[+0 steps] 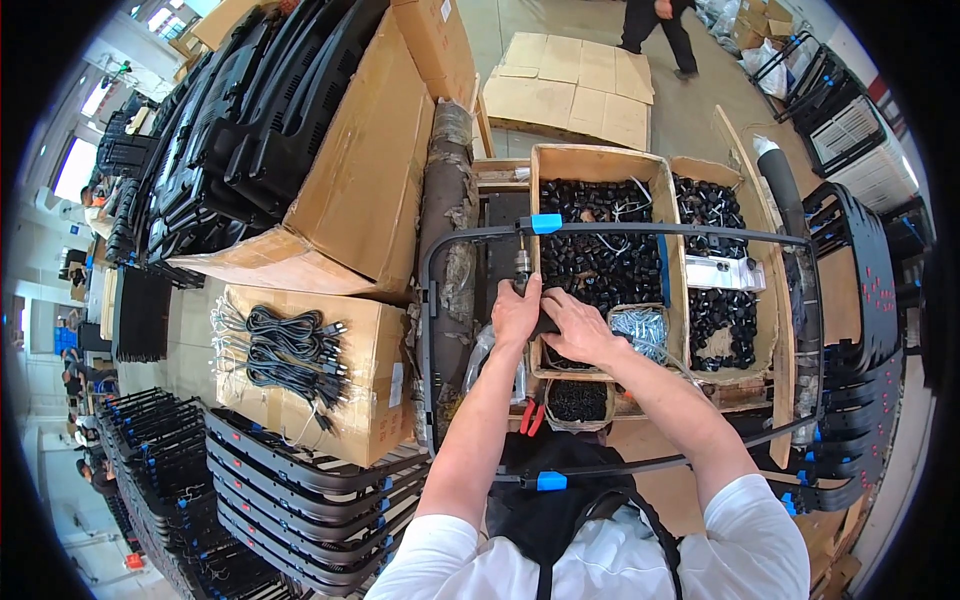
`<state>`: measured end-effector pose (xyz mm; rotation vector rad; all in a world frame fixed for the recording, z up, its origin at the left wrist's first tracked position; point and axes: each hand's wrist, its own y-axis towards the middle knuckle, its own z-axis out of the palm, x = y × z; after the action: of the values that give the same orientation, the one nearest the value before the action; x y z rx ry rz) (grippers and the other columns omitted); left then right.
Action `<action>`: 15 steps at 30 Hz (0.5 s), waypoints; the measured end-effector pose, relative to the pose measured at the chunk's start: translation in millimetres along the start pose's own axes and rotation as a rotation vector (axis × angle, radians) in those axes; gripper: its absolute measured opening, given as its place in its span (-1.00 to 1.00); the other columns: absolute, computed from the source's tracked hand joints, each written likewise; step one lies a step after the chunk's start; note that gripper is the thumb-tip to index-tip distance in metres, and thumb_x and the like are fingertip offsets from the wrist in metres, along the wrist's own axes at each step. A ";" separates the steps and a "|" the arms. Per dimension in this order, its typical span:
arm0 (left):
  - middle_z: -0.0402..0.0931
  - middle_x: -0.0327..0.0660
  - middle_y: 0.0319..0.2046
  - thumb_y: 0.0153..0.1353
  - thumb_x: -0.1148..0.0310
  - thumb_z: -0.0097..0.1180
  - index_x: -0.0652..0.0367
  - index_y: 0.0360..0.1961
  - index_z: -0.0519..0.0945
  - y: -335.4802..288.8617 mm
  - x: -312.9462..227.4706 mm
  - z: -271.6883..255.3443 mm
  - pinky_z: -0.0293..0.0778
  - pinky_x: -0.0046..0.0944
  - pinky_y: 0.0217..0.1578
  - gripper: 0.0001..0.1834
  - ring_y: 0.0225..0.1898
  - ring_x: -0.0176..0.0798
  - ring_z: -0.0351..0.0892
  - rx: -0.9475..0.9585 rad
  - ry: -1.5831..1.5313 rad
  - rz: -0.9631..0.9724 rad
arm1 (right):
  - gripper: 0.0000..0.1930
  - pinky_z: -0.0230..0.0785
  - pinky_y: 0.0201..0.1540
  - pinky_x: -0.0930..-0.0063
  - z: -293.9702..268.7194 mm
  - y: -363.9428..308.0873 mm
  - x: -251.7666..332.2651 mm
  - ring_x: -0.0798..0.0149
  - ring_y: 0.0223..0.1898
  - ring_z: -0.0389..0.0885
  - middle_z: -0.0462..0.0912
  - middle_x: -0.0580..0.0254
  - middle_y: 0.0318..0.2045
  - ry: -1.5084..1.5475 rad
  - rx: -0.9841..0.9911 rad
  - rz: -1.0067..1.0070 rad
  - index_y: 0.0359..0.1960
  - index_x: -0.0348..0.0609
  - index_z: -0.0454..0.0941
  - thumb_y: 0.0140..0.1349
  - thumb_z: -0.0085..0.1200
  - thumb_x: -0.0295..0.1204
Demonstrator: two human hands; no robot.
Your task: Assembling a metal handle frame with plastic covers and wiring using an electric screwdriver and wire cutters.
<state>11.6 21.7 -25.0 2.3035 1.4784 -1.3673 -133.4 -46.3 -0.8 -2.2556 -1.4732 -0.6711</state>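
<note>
A black rectangular frame (pixel 690 229) with blue tape patches lies across the bench, reaching around my arms. Between my hands is a power drill (pixel 522 262), its metal chuck pointing away from me and its bit at the far bar next to a blue tape patch (pixel 546 223). My left hand (pixel 516 313) is closed around the front of the drill, just behind the chuck. Behind it, my right hand (pixel 580 330) wraps the drill's dark body, most of which the fingers hide. Beneath the frame sits a wooden bin (pixel 672 215) of small black plastic parts (pixel 590 262).
Silver screws (pixel 640 330) fill a small box by my right wrist. Red-handled pliers (pixel 533 417) lie near my body. Bundled black cables (pixel 290 350) rest on a carton at left, below a large carton (pixel 350 190) of black panels. Stacked frames (pixel 300 510) stand lower left. A person (pixel 655 25) is beyond.
</note>
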 end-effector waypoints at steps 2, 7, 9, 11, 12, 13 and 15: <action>0.67 0.31 0.01 0.30 -0.30 0.17 0.39 0.13 0.52 -1.7 1.0 -1.7 0.52 0.14 0.17 -0.16 0.13 0.34 0.65 -0.013 -0.015 -0.012 | -0.48 0.55 0.10 -0.04 -0.6 -3.2 3.3 -0.17 0.15 0.59 0.46 -0.02 0.16 0.038 -0.002 0.027 0.11 -0.25 0.45 0.12 0.33 -0.38; 0.69 0.29 -0.04 0.25 -0.37 0.20 0.41 0.09 0.54 -3.5 6.1 -3.2 0.51 0.08 0.17 -0.10 0.11 0.27 0.68 -0.017 0.018 -0.056 | -0.48 0.55 0.10 -0.03 -2.2 -6.4 8.8 -0.17 0.15 0.60 0.46 -0.01 0.16 0.054 -0.013 0.021 0.12 -0.25 0.46 0.12 0.33 -0.38; 0.69 0.28 -0.04 0.24 -0.37 0.21 0.41 0.09 0.55 -4.5 9.6 -3.7 0.52 0.08 0.16 -0.10 0.11 0.28 0.68 -0.020 0.018 -0.046 | -0.48 0.55 0.10 -0.03 -2.5 -8.3 11.1 -0.16 0.15 0.60 0.46 -0.01 0.16 0.045 -0.018 0.010 0.12 -0.25 0.46 0.13 0.33 -0.38; 0.70 0.28 -0.04 0.24 -0.37 0.22 0.40 0.08 0.55 -6.3 10.9 -6.5 0.52 0.08 0.16 -0.10 0.10 0.28 0.68 -0.026 0.023 -0.038 | -0.47 0.55 0.09 -0.02 -4.1 -10.3 15.8 -0.16 0.14 0.60 0.46 -0.02 0.16 0.023 -0.007 0.018 0.13 -0.26 0.46 0.13 0.33 -0.38; 0.70 0.28 -0.04 0.24 -0.37 0.22 0.40 0.08 0.56 -6.9 11.8 -8.7 0.52 0.08 0.16 -0.11 0.10 0.28 0.68 -0.025 0.044 -0.028 | -0.47 0.55 0.09 -0.02 -3.4 -10.8 17.4 -0.16 0.14 0.60 0.46 -0.02 0.16 0.026 -0.009 0.014 0.13 -0.26 0.46 0.13 0.33 -0.38; 0.70 0.28 -0.05 0.23 -0.36 0.23 0.40 0.07 0.56 -8.1 9.4 -10.2 0.52 0.08 0.16 -0.11 0.10 0.29 0.68 -0.020 0.063 -0.015 | -0.46 0.55 0.08 -0.01 -3.0 -11.8 16.6 -0.16 0.13 0.61 0.46 -0.03 0.16 0.026 -0.005 0.017 0.14 -0.26 0.46 0.12 0.34 -0.38; 0.70 0.27 -0.05 0.23 -0.36 0.22 0.39 0.06 0.58 -14.5 5.4 -11.5 0.53 0.08 0.15 -0.13 0.09 0.28 0.69 -0.021 0.099 -0.002 | -0.44 0.55 0.08 -0.01 -1.5 -14.4 16.0 -0.15 0.13 0.61 0.45 -0.04 0.16 0.026 -0.005 0.018 0.15 -0.27 0.45 0.12 0.35 -0.38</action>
<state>8.5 38.8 -16.5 2.3897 1.5147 -1.2488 -141.4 -29.6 10.1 -2.2524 -1.4389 -0.6972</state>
